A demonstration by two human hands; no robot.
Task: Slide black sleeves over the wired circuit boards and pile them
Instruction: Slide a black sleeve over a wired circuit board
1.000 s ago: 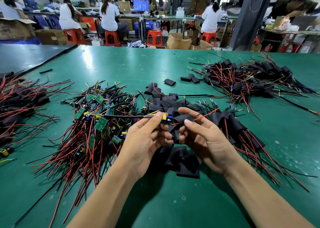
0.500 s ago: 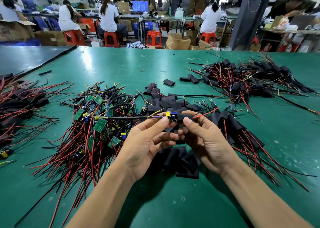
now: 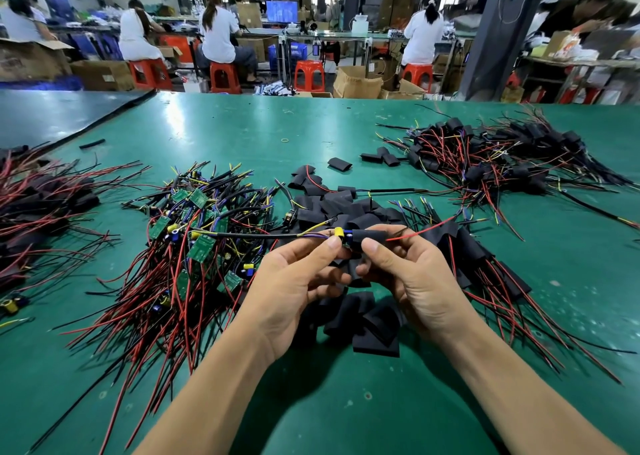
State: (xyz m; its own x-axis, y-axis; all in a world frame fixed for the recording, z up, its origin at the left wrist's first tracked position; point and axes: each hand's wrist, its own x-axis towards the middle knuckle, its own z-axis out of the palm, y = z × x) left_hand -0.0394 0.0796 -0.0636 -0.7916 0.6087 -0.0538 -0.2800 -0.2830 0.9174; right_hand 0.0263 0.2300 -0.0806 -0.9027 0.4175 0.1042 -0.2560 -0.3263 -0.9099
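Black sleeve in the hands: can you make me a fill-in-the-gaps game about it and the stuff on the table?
1. The right hand pinches a sleeve coloured ____.
2. A thin ____ wire sticks out of the sleeve's right end.
3. The left hand pinches the wired board, and the pile of unsleeved boards lies on its ____ side.
4. The table is coloured ____.

Missing words: black, red, left, green.

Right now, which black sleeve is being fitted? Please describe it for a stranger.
On the green table, find the heap of sleeves at the centre. Above it, the right hand pinches one sleeve, the only one held, with a red wire leaving its right end.
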